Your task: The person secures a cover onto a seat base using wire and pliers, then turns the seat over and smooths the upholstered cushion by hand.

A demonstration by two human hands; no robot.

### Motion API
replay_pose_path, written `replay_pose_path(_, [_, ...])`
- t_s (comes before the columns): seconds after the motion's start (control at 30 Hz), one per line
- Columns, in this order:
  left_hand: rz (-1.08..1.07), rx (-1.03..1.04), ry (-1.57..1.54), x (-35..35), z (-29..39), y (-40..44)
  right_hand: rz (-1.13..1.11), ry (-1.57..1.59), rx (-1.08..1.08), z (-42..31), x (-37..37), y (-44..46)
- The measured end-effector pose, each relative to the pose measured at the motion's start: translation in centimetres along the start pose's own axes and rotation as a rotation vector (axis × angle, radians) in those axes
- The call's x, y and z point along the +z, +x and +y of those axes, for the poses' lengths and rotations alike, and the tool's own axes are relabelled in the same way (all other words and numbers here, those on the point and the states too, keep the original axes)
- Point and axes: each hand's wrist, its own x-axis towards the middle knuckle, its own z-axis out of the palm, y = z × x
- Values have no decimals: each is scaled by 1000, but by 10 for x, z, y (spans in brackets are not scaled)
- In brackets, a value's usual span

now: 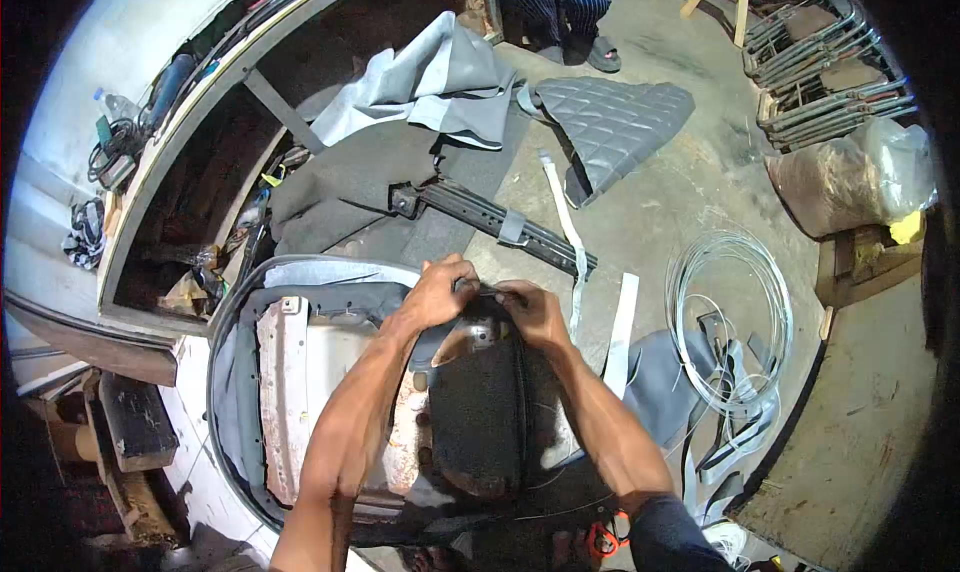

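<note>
A seat shell [284,392] lies underside up before me, with its bare, rust-stained metal pan showing. Grey and black cover material [232,412] wraps around its rim. At the shell's far right corner, my left hand [440,290] has its fingers closed on the dark edge of the seat cover. Close beside it, my right hand [533,314] pinches the same edge. The exact bit of edge between the fingers is partly hidden. Below my hands a black mesh panel [478,422] covers the right part of the pan. Orange-handled scissors [606,536] lie near my right forearm.
Beyond the seat lie a black metal rail [495,220], grey fabric [425,87] and a quilted grey piece [620,122]. A wire coil [682,322] and fabric strips [735,427] are at right. Metal frames [830,62] stand far right; a seated person's legs [560,12] show behind.
</note>
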Motion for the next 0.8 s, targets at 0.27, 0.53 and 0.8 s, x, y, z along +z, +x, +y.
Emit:
replay_pose_path(0.27, [-83,-31,97,1,5,2,-26,357,-88,12,-5,-4])
replay_pose_path(0.53, [-135,89,-56,4,-11,0,-113,149,-95,23,0,13])
replay_pose_path(0.8, [-57,118,-2,10,-15,1,41,130,-125,18,4,-9])
